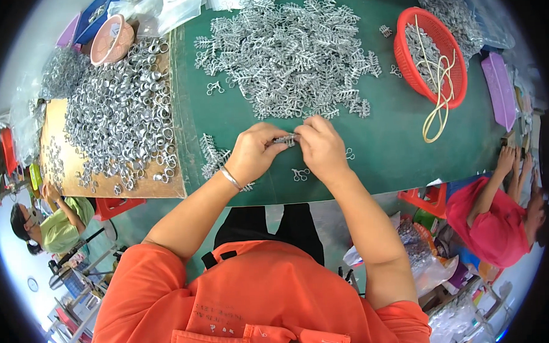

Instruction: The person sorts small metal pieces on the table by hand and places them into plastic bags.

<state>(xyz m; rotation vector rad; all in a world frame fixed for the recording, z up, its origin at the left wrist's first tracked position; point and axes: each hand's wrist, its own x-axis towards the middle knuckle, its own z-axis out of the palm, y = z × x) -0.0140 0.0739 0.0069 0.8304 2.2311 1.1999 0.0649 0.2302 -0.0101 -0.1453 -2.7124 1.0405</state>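
Both my hands meet over the near part of the green table (371, 162). Between the fingertips of my left hand (251, 153), which wears a bangle, is a small toothed grey metal casting (285, 140). The fingers of my right hand (323, 147) are closed on its right end, partly hiding it. Just beyond lies a big heap of branch-like grey metal castings (294, 56). A short row of similar castings (211, 155) lies left of my left wrist. Near my right hand rests a loose piece with small loops (300, 175).
Grey metal rings (121, 110) cover a brown board at the left, below a pink basket (111, 41). At the right stand a red basket (461, 56) with metal pieces and cream cord, and a purple tray (498, 91). Co-workers sit at the far left (62, 224) and right (491, 221).
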